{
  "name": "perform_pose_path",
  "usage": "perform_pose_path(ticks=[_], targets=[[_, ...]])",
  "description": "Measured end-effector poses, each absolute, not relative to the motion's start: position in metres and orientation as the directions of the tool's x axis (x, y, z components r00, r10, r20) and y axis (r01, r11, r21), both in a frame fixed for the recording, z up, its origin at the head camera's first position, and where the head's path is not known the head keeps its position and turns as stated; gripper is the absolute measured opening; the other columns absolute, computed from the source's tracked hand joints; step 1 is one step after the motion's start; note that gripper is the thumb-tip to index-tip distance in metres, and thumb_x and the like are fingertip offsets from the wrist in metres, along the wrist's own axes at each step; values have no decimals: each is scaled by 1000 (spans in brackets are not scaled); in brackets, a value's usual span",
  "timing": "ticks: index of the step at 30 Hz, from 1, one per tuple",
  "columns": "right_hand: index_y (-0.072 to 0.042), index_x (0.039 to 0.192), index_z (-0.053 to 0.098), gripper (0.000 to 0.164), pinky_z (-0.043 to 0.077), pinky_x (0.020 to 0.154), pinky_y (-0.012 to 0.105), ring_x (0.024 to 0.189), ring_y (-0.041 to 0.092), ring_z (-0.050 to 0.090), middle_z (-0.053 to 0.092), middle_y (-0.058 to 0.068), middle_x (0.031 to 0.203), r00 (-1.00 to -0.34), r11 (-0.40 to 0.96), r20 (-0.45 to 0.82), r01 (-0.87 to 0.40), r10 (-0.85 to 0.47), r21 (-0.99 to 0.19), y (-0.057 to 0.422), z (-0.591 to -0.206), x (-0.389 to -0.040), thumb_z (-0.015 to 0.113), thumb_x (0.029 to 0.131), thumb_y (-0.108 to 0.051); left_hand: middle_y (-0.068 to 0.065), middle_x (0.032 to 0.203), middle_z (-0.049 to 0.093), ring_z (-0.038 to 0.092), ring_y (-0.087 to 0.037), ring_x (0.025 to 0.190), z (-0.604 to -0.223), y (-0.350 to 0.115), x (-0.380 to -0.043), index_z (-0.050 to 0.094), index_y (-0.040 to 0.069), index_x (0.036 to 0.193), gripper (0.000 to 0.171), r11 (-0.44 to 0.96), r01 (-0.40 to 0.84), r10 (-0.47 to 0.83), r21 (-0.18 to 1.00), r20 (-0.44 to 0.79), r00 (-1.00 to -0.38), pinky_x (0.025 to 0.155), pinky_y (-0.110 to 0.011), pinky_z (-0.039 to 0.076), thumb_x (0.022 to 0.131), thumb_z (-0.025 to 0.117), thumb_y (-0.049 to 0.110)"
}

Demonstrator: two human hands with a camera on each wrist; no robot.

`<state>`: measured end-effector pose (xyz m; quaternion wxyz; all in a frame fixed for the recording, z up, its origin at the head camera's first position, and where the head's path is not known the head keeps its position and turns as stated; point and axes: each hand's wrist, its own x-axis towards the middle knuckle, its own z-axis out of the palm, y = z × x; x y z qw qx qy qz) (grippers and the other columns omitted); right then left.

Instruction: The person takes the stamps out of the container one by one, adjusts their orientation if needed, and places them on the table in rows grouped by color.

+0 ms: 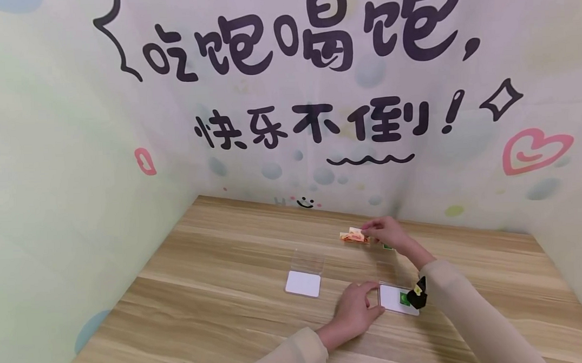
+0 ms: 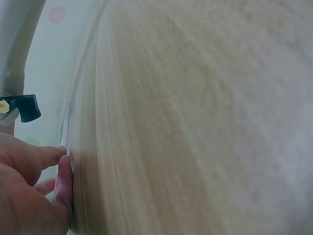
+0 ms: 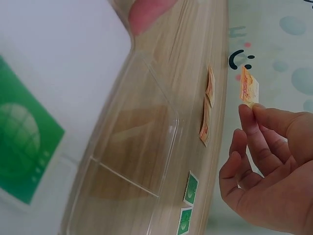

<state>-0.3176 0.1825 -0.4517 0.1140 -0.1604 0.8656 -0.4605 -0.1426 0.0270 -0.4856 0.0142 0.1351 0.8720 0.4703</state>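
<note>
Thumb and index finger of my right hand (image 1: pixel 388 234) pinch an orange-and-white stamp (image 3: pixel 250 88) by its lower edge, raised off the table near the back wall. My left hand (image 1: pixel 353 310) grips the left end of a clear plastic case (image 3: pixel 168 142), which lies with its lid folded back. White backing (image 1: pixel 388 295) fills the case's base, and a green stamp (image 1: pixel 404 299) with a globe print lies on it. Two more orange stamps (image 3: pixel 205 120) lie on the table close by the right hand, and two green stamps (image 3: pixel 191 188) lie beside them.
To the left, a second clear case (image 1: pixel 307 262) with a white base (image 1: pixel 302 284) lies with its lid back. A printed cloth wall (image 1: pixel 291 176) rises along the rear and side edges of the wooden table (image 1: pixel 218 293). A black wrist camera (image 1: pixel 417 293) overlaps the right case.
</note>
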Motion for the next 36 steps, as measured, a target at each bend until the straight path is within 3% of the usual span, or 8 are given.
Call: perform_pose_path(ticks=[16,23,30,36], targets=[[12,119,70,28,46,62,30,76,20,59,74,4,96,-921,518,-96,-125,-378,-846,182,-461,-333,67,103,-12,7,68,46,36,0,68,-487,29,-144,71,5,131,46,531,222,236,818,109,-966,60,-17,33,88,84,11],[11,118,72,26,48,62,30,74,19,61,75,8,99,-916,520,-95,-134,-391,-843,179,-462,-336,68,103,-11,7,68,46,36,0,67,-489,28,-144,71,6,130,45,547,233,234,804,121,-965,61,-17,33,87,84,12],[12,120,72,27,56,73,34,79,16,60,75,20,111,-904,531,-87,-166,-419,-831,175,-458,-338,64,105,-9,7,68,46,36,1,67,-489,27,-144,71,6,129,43,545,233,239,805,118,-964,61,-16,34,89,84,12],[12,120,71,26,57,77,37,85,19,64,75,22,112,-897,542,-93,-176,-432,-822,171,-458,-340,64,105,-8,7,68,46,35,1,66,-489,27,-144,71,5,130,43,534,221,240,816,105,-965,60,-17,34,89,84,12]])
